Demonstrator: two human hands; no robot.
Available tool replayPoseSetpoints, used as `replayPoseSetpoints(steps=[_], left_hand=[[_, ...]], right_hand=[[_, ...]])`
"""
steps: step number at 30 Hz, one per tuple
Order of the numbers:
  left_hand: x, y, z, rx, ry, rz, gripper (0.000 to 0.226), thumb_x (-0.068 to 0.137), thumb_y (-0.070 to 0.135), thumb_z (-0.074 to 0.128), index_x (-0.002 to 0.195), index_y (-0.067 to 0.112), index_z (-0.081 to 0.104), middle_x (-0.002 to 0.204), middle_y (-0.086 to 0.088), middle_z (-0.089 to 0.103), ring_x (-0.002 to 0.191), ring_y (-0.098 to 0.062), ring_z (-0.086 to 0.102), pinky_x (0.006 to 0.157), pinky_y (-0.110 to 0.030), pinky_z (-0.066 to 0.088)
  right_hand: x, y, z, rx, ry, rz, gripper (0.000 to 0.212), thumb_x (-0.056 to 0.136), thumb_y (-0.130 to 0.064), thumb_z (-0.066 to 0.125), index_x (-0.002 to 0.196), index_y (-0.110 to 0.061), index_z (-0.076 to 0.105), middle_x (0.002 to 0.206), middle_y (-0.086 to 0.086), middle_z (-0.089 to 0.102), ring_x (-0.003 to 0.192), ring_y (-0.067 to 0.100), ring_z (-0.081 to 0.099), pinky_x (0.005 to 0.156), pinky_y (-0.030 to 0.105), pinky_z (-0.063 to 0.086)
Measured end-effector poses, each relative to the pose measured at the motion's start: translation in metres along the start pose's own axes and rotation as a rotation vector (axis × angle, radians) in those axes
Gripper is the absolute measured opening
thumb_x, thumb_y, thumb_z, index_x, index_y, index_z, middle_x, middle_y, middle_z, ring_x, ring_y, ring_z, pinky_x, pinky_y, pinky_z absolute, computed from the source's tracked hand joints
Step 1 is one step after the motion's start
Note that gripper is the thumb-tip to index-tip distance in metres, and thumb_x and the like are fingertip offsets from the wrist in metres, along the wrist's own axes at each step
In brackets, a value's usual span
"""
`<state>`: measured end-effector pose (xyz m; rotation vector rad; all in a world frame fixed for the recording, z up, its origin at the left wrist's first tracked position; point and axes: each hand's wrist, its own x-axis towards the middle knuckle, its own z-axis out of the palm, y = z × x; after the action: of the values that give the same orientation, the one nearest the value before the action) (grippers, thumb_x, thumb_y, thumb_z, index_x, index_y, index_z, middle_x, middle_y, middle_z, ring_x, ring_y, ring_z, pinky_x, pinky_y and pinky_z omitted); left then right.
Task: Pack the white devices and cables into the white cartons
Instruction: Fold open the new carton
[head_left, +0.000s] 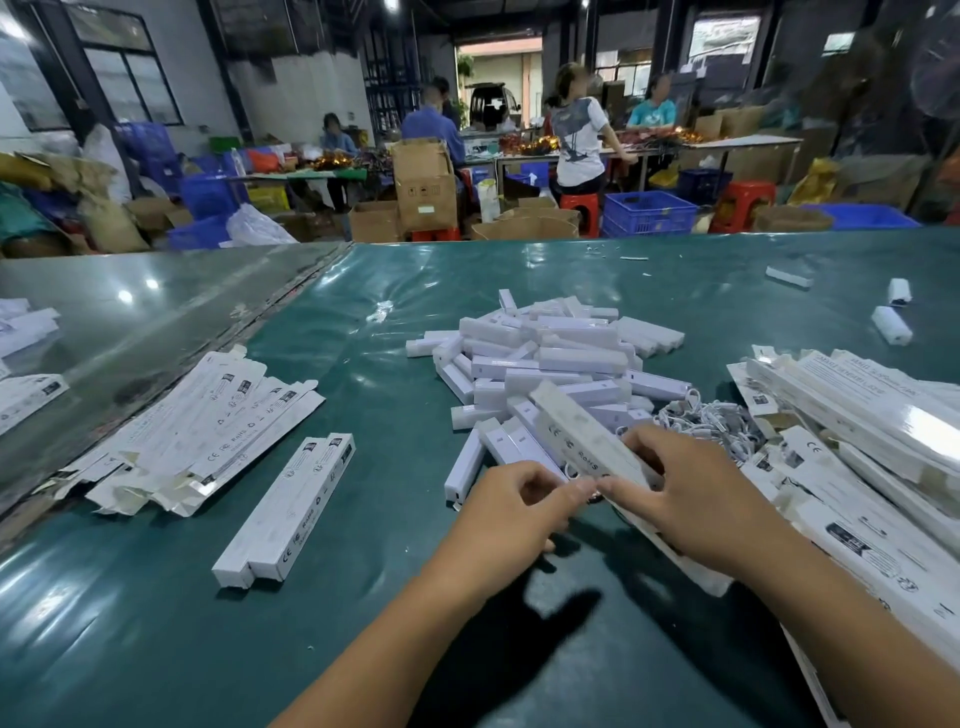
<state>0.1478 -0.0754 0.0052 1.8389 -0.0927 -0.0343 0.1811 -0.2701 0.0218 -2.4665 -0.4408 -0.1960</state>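
Observation:
My right hand (691, 493) grips a long white carton (582, 431), tilted up over the table's middle. My left hand (514, 506) pinches at the carton's near end, where a bit of cable seems to sit; its fingers hide the detail. Behind them lies a heap of white devices (545, 358). A tangle of white cables (711, 421) sits to the right of the heap. Two closed cartons (291, 509) lie side by side at the left. Flat unfolded cartons (208, 431) are fanned out further left.
A stack of white cartons (857, 441) fills the right side of the green table (363, 623). A few loose white pieces (891, 325) lie at the far right. More cartons (26, 364) lie at the far left edge. People work at tables in the background.

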Motion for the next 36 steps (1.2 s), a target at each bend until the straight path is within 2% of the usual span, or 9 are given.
replayPoseSetpoints(steps=[2, 6, 9, 12, 16, 18, 22, 27, 36], left_hand=[[-0.003, 0.003, 0.002, -0.203, -0.053, 0.008, 0.041, 0.083, 0.047, 0.076, 0.111, 0.018, 0.067, 0.105, 0.005, 0.076, 0.097, -0.008, 0.072, 0.086, -0.035, 0.06], [-0.008, 0.016, 0.002, -0.405, 0.01, 0.276, 0.023, 0.093, 0.024, 0.067, 0.115, 0.017, 0.071, 0.116, 0.001, 0.075, 0.109, -0.016, 0.07, 0.088, -0.025, 0.056], [-0.01, 0.021, -0.01, -0.209, 0.217, 0.447, 0.007, 0.093, 0.024, 0.067, 0.089, 0.019, 0.069, 0.092, 0.002, 0.077, 0.087, -0.019, 0.074, 0.077, -0.035, 0.059], [-0.009, 0.022, -0.019, 0.017, 0.38, 0.5, 0.027, 0.085, 0.043, 0.074, 0.072, 0.024, 0.059, 0.059, 0.008, 0.059, 0.053, -0.009, 0.052, 0.054, -0.026, 0.046], [-0.01, 0.02, -0.015, 0.083, 0.277, 0.474, 0.033, 0.081, 0.048, 0.075, 0.074, 0.017, 0.065, 0.057, 0.001, 0.06, 0.045, -0.009, 0.053, 0.044, -0.027, 0.045], [-0.01, 0.018, -0.011, 0.107, 0.222, 0.469, 0.024, 0.081, 0.038, 0.076, 0.073, 0.017, 0.066, 0.056, 0.006, 0.06, 0.045, -0.005, 0.054, 0.044, -0.023, 0.044], [-0.009, 0.016, -0.009, 0.228, 0.241, 0.456, 0.031, 0.079, 0.047, 0.069, 0.072, 0.017, 0.063, 0.056, -0.006, 0.051, 0.048, -0.028, 0.043, 0.045, -0.042, 0.04], [-0.012, 0.018, -0.009, 0.437, 0.26, 0.452, 0.039, 0.082, 0.051, 0.068, 0.072, 0.014, 0.062, 0.055, 0.0, 0.047, 0.053, -0.027, 0.041, 0.05, -0.04, 0.04], [-0.013, 0.019, -0.008, 0.4, 0.225, 0.46, 0.033, 0.085, 0.05, 0.068, 0.078, 0.017, 0.066, 0.059, 0.001, 0.056, 0.052, -0.021, 0.045, 0.052, -0.041, 0.043]], right_hand=[[-0.006, -0.014, -0.004, 0.196, -0.019, -0.096, 0.031, 0.086, -0.062, 0.067, 0.094, -0.032, 0.065, 0.08, -0.013, 0.069, 0.066, 0.006, 0.062, 0.057, 0.019, 0.047], [-0.016, -0.037, 0.008, 0.418, -0.26, -0.203, 0.027, 0.099, -0.051, 0.055, 0.117, -0.035, 0.066, 0.11, -0.016, 0.072, 0.102, 0.006, 0.068, 0.088, 0.036, 0.056], [-0.019, -0.041, 0.005, 0.197, 0.118, -0.298, 0.026, 0.099, -0.049, 0.055, 0.111, -0.03, 0.068, 0.104, -0.021, 0.068, 0.098, -0.003, 0.063, 0.088, 0.029, 0.052], [-0.026, -0.048, -0.01, 0.141, 0.498, -0.543, 0.022, 0.097, -0.028, 0.058, 0.108, -0.014, 0.07, 0.107, -0.005, 0.067, 0.104, 0.004, 0.061, 0.092, 0.019, 0.046], [-0.031, -0.055, -0.013, 0.098, 0.564, -0.705, 0.031, 0.094, -0.018, 0.057, 0.115, 0.0, 0.07, 0.12, 0.008, 0.065, 0.115, 0.023, 0.06, 0.102, 0.028, 0.043], [-0.032, -0.056, -0.01, 0.097, 0.538, -0.692, 0.031, 0.094, -0.019, 0.057, 0.115, -0.002, 0.07, 0.119, 0.006, 0.067, 0.112, 0.022, 0.061, 0.1, 0.027, 0.044], [-0.03, -0.053, -0.005, 0.177, 0.536, -0.582, 0.027, 0.094, -0.021, 0.057, 0.116, -0.012, 0.068, 0.108, -0.009, 0.065, 0.098, 0.0, 0.057, 0.085, 0.015, 0.043], [-0.029, -0.053, 0.001, 0.364, 0.505, -0.333, 0.025, 0.093, -0.02, 0.062, 0.115, -0.028, 0.072, 0.103, -0.02, 0.07, 0.094, 0.002, 0.067, 0.077, 0.006, 0.045], [-0.021, -0.049, -0.001, 0.678, 0.374, -0.185, 0.007, 0.085, -0.039, 0.073, 0.083, -0.034, 0.077, 0.091, -0.009, 0.066, 0.083, 0.013, 0.067, 0.068, 0.02, 0.052]])
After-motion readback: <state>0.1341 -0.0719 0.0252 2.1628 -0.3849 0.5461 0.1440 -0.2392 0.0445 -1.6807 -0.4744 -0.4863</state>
